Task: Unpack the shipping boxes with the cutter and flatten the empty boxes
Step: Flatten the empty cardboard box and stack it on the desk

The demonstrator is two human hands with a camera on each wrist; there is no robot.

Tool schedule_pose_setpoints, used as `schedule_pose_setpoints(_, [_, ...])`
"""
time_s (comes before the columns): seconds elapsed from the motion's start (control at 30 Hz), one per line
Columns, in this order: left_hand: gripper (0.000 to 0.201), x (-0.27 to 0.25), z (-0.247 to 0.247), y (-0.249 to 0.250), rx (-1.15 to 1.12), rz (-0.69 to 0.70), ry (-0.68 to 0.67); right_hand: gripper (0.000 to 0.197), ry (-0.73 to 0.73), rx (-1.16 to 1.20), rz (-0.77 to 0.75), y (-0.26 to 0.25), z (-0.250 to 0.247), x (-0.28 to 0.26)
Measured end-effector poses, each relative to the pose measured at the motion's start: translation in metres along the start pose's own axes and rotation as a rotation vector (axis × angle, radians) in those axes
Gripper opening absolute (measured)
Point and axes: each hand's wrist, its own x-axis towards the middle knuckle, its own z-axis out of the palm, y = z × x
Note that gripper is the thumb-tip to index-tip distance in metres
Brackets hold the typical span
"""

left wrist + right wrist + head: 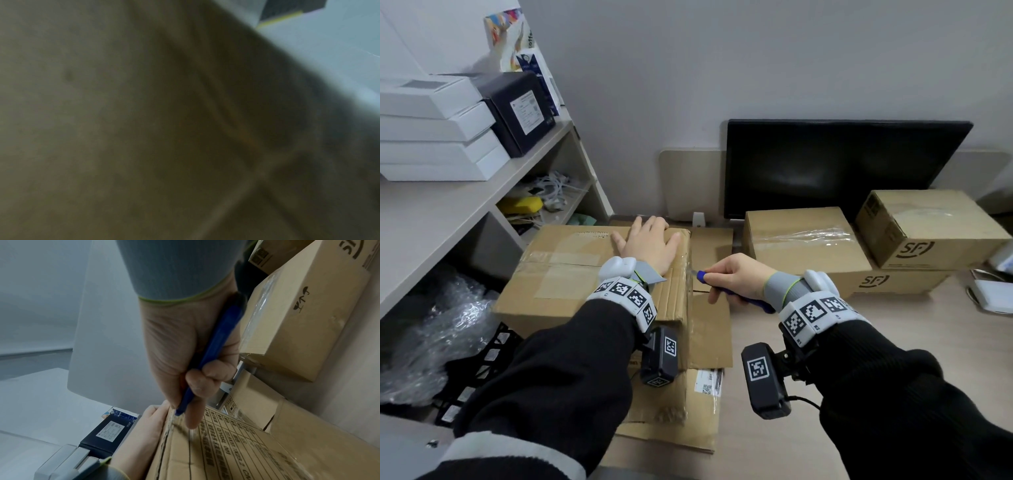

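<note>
A taped brown shipping box (571, 274) stands on flattened cardboard (688, 407) in front of me. My left hand (649, 245) lies flat on its top near the right edge, fingers spread. My right hand (736, 279) grips a blue cutter (726, 291); its short blade touches the box's upper right edge. In the right wrist view the cutter (213, 350) runs through my fist, and its tip meets the taped seam of the box (218, 451), beside the left hand (148, 431). The left wrist view is blurred cardboard (102, 129).
Three sealed boxes (801, 240) (928, 226) (893, 281) are stacked at the right before a black monitor (839, 164). A shelf unit (465, 192) with white and dark boxes stands left. Bubble wrap (431, 335) lies lower left. The desk (893, 342) shows right.
</note>
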Motion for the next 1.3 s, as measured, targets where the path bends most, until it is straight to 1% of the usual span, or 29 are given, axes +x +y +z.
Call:
schedule_pose_setpoints(0.13, [0.034, -0.001, -0.001, -0.001, 0.005, 0.0, 0.001, 0.017, -0.018, 0.017, -0.006, 0.004, 0.005, -0.003])
schedule_pose_setpoints(0.27, [0.037, -0.002, -0.003, 0.0, 0.012, -0.001, -0.003, 0.015, -0.061, -0.017, 0.013, 0.002, -0.002, -0.005])
schedule_pose_setpoints(0.3, [0.037, -0.003, -0.004, 0.0, 0.014, 0.0, -0.006, 0.015, -0.029, 0.006, 0.005, 0.001, -0.004, -0.004])
schedule_pose_setpoints(0.37, [0.04, -0.005, -0.007, 0.002, 0.017, 0.021, -0.027, 0.016, 0.111, 0.058, -0.018, 0.0, -0.01, 0.001])
schedule_pose_setpoints(0.43, [0.045, -0.009, -0.01, 0.004, -0.007, 0.081, -0.11, 0.018, 0.265, 0.055, -0.013, -0.003, -0.016, 0.008])
schedule_pose_setpoints(0.47, [0.048, -0.011, -0.011, 0.002, -0.033, 0.125, -0.164, 0.018, 0.318, 0.055, -0.004, -0.007, -0.017, 0.012])
schedule_pose_setpoints(0.5, [0.05, -0.013, -0.015, -0.002, -0.071, 0.168, -0.207, 0.018, 0.352, 0.06, -0.004, -0.013, -0.017, 0.016])
schedule_pose_setpoints(0.53, [0.052, -0.015, -0.021, -0.01, -0.127, 0.195, -0.216, 0.018, 0.37, 0.063, -0.014, -0.021, -0.016, 0.022])
schedule_pose_setpoints(0.57, [0.053, -0.018, -0.029, -0.021, -0.187, 0.195, -0.188, 0.018, 0.377, 0.05, -0.028, -0.03, -0.013, 0.028])
schedule_pose_setpoints(0.6, [0.054, -0.019, -0.037, -0.034, -0.223, 0.169, -0.141, 0.018, 0.377, 0.022, -0.041, -0.038, -0.011, 0.033])
schedule_pose_setpoints(0.63, [0.055, -0.023, -0.046, -0.05, -0.22, 0.115, -0.087, 0.019, 0.361, -0.01, -0.056, -0.048, -0.006, 0.04])
schedule_pose_setpoints(0.7, [0.057, -0.032, -0.06, -0.088, -0.128, -0.043, -0.008, 0.025, 0.295, -0.09, -0.07, -0.062, 0.005, 0.052])
schedule_pose_setpoints(0.73, [0.058, -0.039, -0.066, -0.109, -0.084, -0.146, 0.008, 0.027, 0.25, -0.147, -0.064, -0.068, 0.012, 0.058])
schedule_pose_setpoints(0.8, [0.069, -0.056, -0.074, -0.146, -0.057, -0.37, 0.005, 0.032, 0.187, -0.252, -0.029, -0.074, 0.025, 0.066])
schedule_pose_setpoints(0.87, [0.085, -0.072, -0.076, -0.168, -0.125, -0.589, -0.036, 0.037, 0.186, -0.334, 0.007, -0.077, 0.033, 0.072])
schedule_pose_setpoints(0.9, [0.091, -0.077, -0.076, -0.174, -0.183, -0.669, -0.066, 0.038, 0.209, -0.379, 0.024, -0.078, 0.036, 0.073])
schedule_pose_setpoints(0.93, [0.094, -0.081, -0.074, -0.177, -0.23, -0.71, -0.097, 0.039, 0.241, -0.415, 0.033, -0.08, 0.036, 0.073])
schedule_pose_setpoints(0.97, [0.095, -0.083, -0.073, -0.177, -0.257, -0.717, -0.121, 0.039, 0.275, -0.437, 0.041, -0.08, 0.036, 0.074])
schedule_pose_setpoints(1.03, [0.087, -0.081, -0.071, -0.173, -0.249, -0.661, -0.131, 0.038, 0.351, -0.457, 0.073, -0.082, 0.03, 0.072])
schedule_pose_setpoints(1.1, [0.075, -0.075, -0.073, -0.168, -0.217, -0.586, -0.09, 0.037, 0.375, -0.454, 0.124, -0.082, 0.021, 0.067])
schedule_pose_setpoints(1.13, [0.072, -0.07, -0.074, -0.165, -0.221, -0.552, -0.064, 0.037, 0.346, -0.445, 0.145, -0.082, 0.017, 0.062])
schedule_pose_setpoints(1.17, [0.071, -0.065, -0.076, -0.16, -0.236, -0.514, -0.039, 0.036, 0.287, -0.428, 0.163, -0.082, 0.015, 0.057])
schedule_pose_setpoints(1.23, [0.076, -0.051, -0.078, -0.145, -0.293, -0.418, -0.001, 0.028, 0.159, -0.347, 0.194, -0.079, 0.012, 0.044])
schedule_pose_setpoints(1.27, [0.08, -0.043, -0.08, -0.133, -0.317, -0.347, 0.001, 0.023, 0.124, -0.295, 0.228, -0.077, 0.01, 0.036])
schedule_pose_setpoints(1.3, [0.085, -0.036, -0.081, -0.122, -0.324, -0.269, -0.01, 0.025, 0.119, -0.246, 0.254, -0.074, 0.009, 0.031])
